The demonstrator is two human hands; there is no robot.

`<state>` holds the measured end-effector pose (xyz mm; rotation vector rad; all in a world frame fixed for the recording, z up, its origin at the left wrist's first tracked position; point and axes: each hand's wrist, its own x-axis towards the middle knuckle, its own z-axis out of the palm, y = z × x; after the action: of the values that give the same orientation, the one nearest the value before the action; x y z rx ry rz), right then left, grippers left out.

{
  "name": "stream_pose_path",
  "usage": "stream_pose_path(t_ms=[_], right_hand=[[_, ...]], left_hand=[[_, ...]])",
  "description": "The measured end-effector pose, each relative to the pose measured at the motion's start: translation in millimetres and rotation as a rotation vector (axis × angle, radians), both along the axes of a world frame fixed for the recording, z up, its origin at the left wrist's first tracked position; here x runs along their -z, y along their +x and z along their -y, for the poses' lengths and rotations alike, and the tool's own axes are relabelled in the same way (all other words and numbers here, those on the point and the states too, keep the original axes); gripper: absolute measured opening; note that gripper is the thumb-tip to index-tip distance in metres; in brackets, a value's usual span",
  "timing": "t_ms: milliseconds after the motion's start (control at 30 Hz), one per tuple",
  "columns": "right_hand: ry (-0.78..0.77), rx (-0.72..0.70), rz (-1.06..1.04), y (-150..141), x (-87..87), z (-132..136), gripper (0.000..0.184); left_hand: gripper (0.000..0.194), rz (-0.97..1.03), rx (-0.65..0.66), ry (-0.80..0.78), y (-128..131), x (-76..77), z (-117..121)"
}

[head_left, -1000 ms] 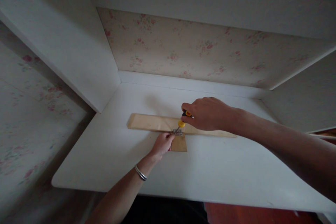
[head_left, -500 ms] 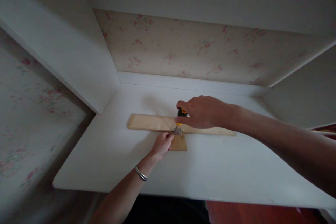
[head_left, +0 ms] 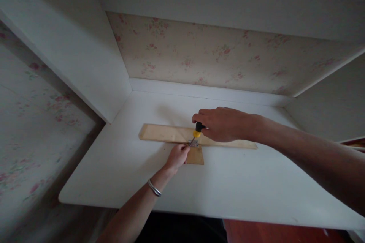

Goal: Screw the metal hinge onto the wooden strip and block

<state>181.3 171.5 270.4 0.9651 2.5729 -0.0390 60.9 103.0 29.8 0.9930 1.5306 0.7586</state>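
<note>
Slanting down and toward the person's left, the screwdriver [head_left: 196, 133] brings its thin shaft to the left part of the metal plate [head_left: 194, 143], near the middle of the work on the white desktop [head_left: 234, 186]. The plate lies where the long wooden board [head_left: 162, 133] meets the short wooden piece [head_left: 195, 156]; the long board runs crosswise, and the short piece extends from its near edge toward the person.

Above the tool's upper end, the right hand [head_left: 222, 123] reaches in from the right, back of the hand up, its fingers curled around the black grip above the yellow collar. The right forearm comes in on a long slant from the right edge of the view, with the wrist nearly straight.

The left hand [head_left: 177, 156] comes up from below, forearm angled toward the plate, thumb and fingers pressed together beside the shaft's lower end. The spot is small and dim, so what exactly they pinch is hard to make out. A silver bangle [head_left: 154, 188] circles the left wrist.

Farther out, flowered wallpaper [head_left: 185, 51] covers the wall behind the desktop, a pale upright panel [head_left: 114, 95] stands at the left, and reddish floor [head_left: 256, 231] shows below the near edge.
</note>
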Motion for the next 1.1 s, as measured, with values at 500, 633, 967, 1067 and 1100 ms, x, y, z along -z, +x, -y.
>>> stream_pose_path(t_ms=[500,633,967,1067,1100], right_hand=[[0.086,0.076,-0.01,-4.3,5.5,-1.0,0.04],[0.047,-0.026,-0.03,-4.0,6.6,-2.3,0.024],[0.011,-0.042,-0.048,-3.4,6.6,-4.5,0.026],[0.009,-0.007,-0.061,-3.1,6.4,-4.9,0.036],[0.039,0.025,-0.054,-3.3,6.4,-5.0,0.039]], left_hand=[[0.027,0.014,0.003,0.03,0.3,4.4,0.2],[0.027,0.003,0.001,0.016,0.3,3.9,0.2],[0.026,0.018,-0.011,0.028,0.1,8.4,0.4],[0.027,0.012,-0.005,0.016,0.2,4.5,0.8],[0.027,0.009,-0.003,0.012,0.1,3.3,0.8]])
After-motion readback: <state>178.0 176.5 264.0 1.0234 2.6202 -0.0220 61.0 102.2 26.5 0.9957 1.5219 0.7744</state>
